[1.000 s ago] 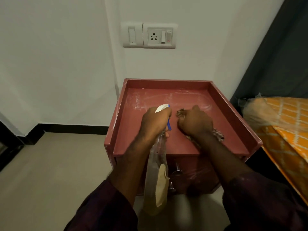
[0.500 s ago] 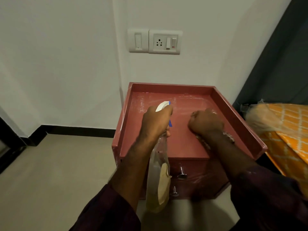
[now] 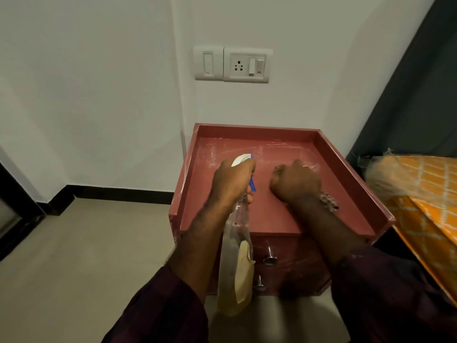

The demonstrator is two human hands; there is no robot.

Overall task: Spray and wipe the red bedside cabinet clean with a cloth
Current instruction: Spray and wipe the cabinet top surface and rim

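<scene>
The red bedside cabinet [image 3: 262,219] stands against the white wall, with a raised rim round its top and white streaks on the far part of the surface. My left hand [image 3: 232,181] grips the neck of a clear spray bottle [image 3: 235,268] with a white head and blue trigger, held over the left half of the top. My right hand [image 3: 295,181] is balled round a checked cloth [image 3: 327,200] and presses it onto the middle of the top. Most of the cloth is hidden under the hand; an end sticks out by the wrist.
A bed with an orange patterned cover [image 3: 425,206] sits close on the right, a dark curtain [image 3: 420,95] behind it. A switch and socket plate [image 3: 233,64] is on the wall above the cabinet. Two metal drawer knobs [image 3: 269,258] face me. Beige floor [image 3: 86,243] lies to the left.
My right hand slid the cloth to the right across the top, then back a little toward the middle. My left hand kept the bottle in place. The view tilted upward.
</scene>
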